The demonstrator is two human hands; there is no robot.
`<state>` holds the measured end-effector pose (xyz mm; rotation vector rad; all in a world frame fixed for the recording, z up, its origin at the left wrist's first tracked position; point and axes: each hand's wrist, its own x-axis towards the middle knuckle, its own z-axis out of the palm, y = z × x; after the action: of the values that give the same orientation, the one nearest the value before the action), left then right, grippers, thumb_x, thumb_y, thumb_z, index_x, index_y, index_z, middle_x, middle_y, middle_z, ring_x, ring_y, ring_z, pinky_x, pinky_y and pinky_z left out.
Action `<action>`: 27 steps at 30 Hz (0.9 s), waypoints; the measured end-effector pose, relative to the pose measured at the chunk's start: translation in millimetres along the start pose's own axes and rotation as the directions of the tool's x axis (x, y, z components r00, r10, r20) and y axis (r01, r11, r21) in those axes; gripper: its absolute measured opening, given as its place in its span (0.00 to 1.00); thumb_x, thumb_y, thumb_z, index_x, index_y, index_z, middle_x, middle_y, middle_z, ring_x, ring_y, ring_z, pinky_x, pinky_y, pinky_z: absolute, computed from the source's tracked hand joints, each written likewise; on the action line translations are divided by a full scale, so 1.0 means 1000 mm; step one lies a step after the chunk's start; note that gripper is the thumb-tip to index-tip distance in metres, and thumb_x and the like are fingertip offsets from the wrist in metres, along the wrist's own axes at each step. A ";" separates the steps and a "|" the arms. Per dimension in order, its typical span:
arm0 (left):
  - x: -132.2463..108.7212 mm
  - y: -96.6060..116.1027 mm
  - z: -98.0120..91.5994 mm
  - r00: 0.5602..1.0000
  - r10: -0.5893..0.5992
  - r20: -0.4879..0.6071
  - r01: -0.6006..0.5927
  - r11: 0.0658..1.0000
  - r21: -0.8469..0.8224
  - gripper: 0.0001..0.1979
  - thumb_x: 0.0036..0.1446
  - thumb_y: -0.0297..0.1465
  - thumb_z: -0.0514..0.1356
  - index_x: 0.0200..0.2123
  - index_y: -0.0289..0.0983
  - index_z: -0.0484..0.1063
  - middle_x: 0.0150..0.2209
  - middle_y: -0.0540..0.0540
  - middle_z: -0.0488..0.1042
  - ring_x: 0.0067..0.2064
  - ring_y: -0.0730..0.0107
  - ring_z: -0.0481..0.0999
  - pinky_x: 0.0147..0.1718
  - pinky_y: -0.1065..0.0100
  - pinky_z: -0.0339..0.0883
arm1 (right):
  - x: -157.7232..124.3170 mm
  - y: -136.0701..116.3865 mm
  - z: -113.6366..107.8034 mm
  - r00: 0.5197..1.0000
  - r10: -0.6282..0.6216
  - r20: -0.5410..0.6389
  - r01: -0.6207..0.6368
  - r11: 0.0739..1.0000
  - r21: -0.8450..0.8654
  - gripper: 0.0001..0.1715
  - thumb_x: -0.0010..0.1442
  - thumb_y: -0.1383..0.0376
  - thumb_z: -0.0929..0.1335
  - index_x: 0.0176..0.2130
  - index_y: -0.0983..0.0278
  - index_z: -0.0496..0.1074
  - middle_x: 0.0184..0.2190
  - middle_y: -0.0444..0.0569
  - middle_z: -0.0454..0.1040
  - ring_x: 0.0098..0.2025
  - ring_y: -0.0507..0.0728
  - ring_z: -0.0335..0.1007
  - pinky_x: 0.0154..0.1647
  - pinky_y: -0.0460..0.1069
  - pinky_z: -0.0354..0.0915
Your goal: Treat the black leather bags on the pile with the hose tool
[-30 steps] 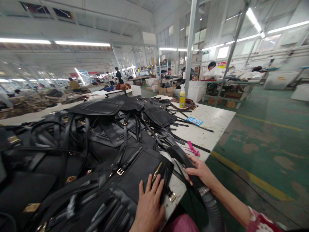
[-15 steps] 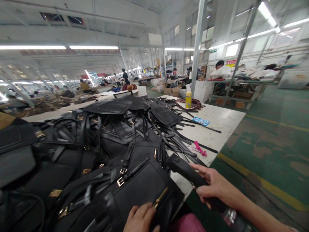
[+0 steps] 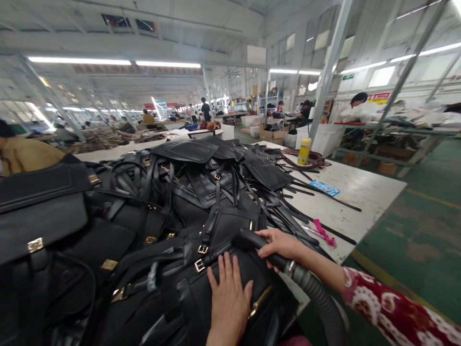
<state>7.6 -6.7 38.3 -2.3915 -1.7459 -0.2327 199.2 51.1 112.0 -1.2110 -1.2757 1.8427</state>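
One black bag (image 3: 248, 271) is touched by the left hand (image 3: 228, 300), spread flat on it, and lies leftward of the right hand (image 3: 279, 246), in which one black nozzle (image 3: 248, 239) is gripped, long axis slanted up-left across the bag. One yellow bottle (image 3: 304, 151) is counted; the heaped bags (image 3: 185, 151) cannot be.

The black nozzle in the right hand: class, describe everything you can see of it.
The nozzle is smooth, dark and tube-like, plastic by its look, with a broad, rounded head. At its near end a shiny, metal-looking clamp meets a grey, ribbed hose that curves downward. The nozzle slants across the view, head over a black bag, just beyond the left hand. The right hand grips its middle. Its opening is hidden, and whether the head touches the bag cannot be told.
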 end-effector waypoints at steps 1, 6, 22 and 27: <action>0.000 0.000 0.000 1.000 -0.004 0.005 0.004 1.000 -0.009 0.31 0.54 0.46 0.41 0.56 0.34 0.52 0.60 0.37 0.49 0.61 0.51 0.44 0.55 0.42 0.33 | 0.009 -0.003 0.001 1.000 0.001 -0.001 -0.001 1.000 -0.011 0.38 0.40 0.70 0.69 0.51 0.64 0.59 0.24 0.44 0.71 0.15 0.52 0.68 0.09 0.40 0.60; 0.002 -0.001 0.003 1.000 -0.015 0.003 0.015 0.999 -0.034 0.31 0.54 0.46 0.40 0.56 0.34 0.52 0.60 0.37 0.49 0.61 0.51 0.43 0.55 0.42 0.32 | 0.017 -0.022 0.006 0.993 -0.090 -0.077 0.087 0.995 -0.040 0.40 0.42 0.69 0.69 0.54 0.63 0.55 0.26 0.43 0.71 0.16 0.50 0.67 0.10 0.41 0.62; 0.002 0.000 0.003 1.000 -0.008 0.003 0.008 0.999 -0.035 0.29 0.55 0.44 0.40 0.56 0.35 0.51 0.60 0.37 0.50 0.61 0.53 0.44 0.55 0.41 0.30 | 0.016 -0.014 -0.003 0.998 0.055 0.039 -0.051 0.995 -0.091 0.34 0.42 0.70 0.68 0.50 0.63 0.57 0.22 0.42 0.70 0.16 0.53 0.69 0.12 0.42 0.65; 0.005 0.003 0.003 1.000 0.009 0.011 -0.009 1.000 0.003 0.29 0.55 0.42 0.42 0.57 0.33 0.51 0.60 0.36 0.49 0.61 0.51 0.44 0.54 0.40 0.30 | 0.027 -0.021 0.000 0.996 0.076 0.036 -0.072 0.990 -0.118 0.34 0.43 0.71 0.68 0.50 0.66 0.58 0.19 0.41 0.70 0.15 0.53 0.68 0.13 0.43 0.67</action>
<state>11.7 -2.3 36.8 -2.4028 -1.7389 -0.2160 187.2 81.6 122.5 -1.3047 -1.3947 1.8760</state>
